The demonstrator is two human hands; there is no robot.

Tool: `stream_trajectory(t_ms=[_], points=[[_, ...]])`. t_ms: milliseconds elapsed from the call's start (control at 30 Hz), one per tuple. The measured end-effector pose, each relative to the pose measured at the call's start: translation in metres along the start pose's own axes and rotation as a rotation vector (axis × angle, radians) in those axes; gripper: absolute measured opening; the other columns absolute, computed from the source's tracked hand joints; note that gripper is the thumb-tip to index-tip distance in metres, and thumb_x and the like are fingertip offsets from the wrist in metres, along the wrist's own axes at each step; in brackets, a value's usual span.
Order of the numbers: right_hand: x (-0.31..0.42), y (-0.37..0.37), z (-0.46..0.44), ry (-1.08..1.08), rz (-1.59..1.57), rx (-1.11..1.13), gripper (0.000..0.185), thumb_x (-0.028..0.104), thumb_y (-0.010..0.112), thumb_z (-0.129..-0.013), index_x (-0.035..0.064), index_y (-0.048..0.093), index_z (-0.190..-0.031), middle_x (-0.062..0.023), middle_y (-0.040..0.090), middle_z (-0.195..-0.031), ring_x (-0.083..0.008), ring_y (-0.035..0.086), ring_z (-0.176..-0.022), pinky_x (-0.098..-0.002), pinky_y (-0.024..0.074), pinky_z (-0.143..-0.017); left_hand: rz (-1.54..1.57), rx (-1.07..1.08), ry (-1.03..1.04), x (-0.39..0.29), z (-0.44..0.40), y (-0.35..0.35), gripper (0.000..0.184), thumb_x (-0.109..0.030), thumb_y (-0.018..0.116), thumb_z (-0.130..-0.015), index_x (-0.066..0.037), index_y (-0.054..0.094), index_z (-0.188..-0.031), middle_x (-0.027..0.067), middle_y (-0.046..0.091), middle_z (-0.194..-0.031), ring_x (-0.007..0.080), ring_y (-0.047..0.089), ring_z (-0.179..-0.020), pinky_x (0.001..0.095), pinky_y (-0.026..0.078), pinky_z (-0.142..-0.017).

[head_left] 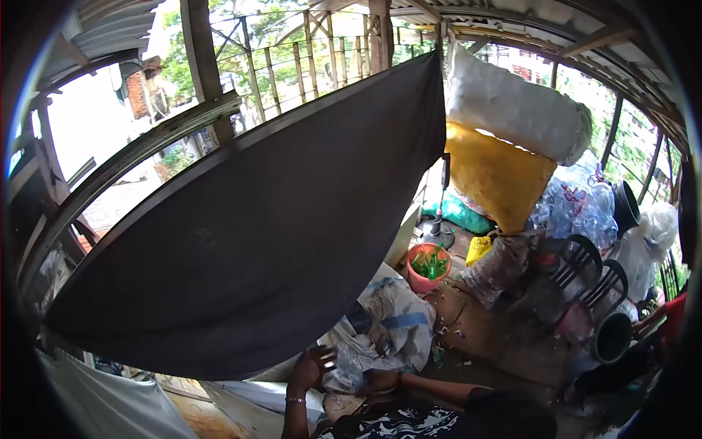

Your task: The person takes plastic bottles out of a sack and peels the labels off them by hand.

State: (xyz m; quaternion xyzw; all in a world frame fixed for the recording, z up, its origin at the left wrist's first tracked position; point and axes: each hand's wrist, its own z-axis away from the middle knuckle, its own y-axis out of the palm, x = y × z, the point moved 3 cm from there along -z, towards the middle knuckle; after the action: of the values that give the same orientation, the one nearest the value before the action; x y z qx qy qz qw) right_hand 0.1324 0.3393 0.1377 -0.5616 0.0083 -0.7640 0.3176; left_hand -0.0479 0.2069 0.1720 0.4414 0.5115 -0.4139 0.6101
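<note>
A clear plastic bottle (pixel 346 374) is between my two hands, low in the head view. My right hand (pixel 380 381) comes in from the right and is closed around one end of it; shadow blurs the fingers. To the left, my left hand (pixel 313 366) is raised beside the bottle with its fingers apart, and I see nothing held in it. Just beyond the hands lies a crumpled white woven sack (pixel 406 325) with blue stripes. A large dark cloth (pixel 270 212) hangs to the left, its lower edge close above my left hand.
An orange bucket (pixel 429 269) of green bottles stands beyond the sack. Stuffed white (pixel 515 102) and yellow sacks (pixel 497 172), bags of clear bottles (pixel 578 208) and dark plastic chairs (pixel 585 271) crowd the right. Another person's arm (pixel 651 319) shows at the right edge.
</note>
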Motion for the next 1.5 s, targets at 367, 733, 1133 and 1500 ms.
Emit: stream_trajectory(t_ms=[367,733,1133,1500], points=[[0.080,-0.038,0.014,-0.823,-1.854,0.491,0.060,0.059,0.053,-0.083,0.0077,0.049,-0.114,-0.0120,0.058,-0.079,-0.0178,0.057,-0.058,-0.0267,0.0456,-0.052,1.371,-0.145,0.514,-0.060,-0.105,0.058,0.066,-0.065,0.050,-0.084,-0.008,0.055,-0.117,0.0076,0.059,-0.106,0.0223,0.053,-0.086,0.0400,0.039,-0.080],[-0.013,-0.069,0.059,-0.060,-0.587,0.115,0.058,0.057,0.063,-0.081,0.0025,0.065,-0.099,-0.0068,0.064,-0.082,-0.0186,0.061,-0.069,-0.0319,0.0498,-0.064,1.124,-0.391,-0.027,-0.005,-0.094,0.085,0.028,-0.032,0.055,-0.088,-0.011,0.049,-0.071,-0.0005,0.041,-0.058,0.0166,0.042,-0.053,0.0342,0.037,-0.059],[-0.091,0.012,-0.010,0.218,0.240,-0.553,0.064,0.060,0.058,-0.076,0.0055,0.063,-0.110,-0.0208,0.066,-0.096,-0.0348,0.065,-0.087,-0.0448,0.0523,-0.076,0.617,-1.215,-0.083,0.120,-0.082,0.071,0.022,-0.022,0.053,-0.085,-0.009,0.052,-0.068,0.0042,0.050,-0.055,0.0167,0.048,-0.042,0.0313,0.040,-0.041],[-0.104,-0.047,0.010,-0.079,-0.724,-0.112,0.052,0.041,0.053,-0.090,0.0147,0.047,-0.133,-0.0131,0.059,-0.124,-0.0281,0.054,-0.113,-0.0434,0.0422,-0.095,0.605,-0.977,0.180,0.112,-0.063,0.048,0.035,-0.030,0.048,-0.092,0.001,0.062,-0.086,0.0148,0.067,-0.081,0.0251,0.066,-0.071,0.0361,0.054,-0.070]])
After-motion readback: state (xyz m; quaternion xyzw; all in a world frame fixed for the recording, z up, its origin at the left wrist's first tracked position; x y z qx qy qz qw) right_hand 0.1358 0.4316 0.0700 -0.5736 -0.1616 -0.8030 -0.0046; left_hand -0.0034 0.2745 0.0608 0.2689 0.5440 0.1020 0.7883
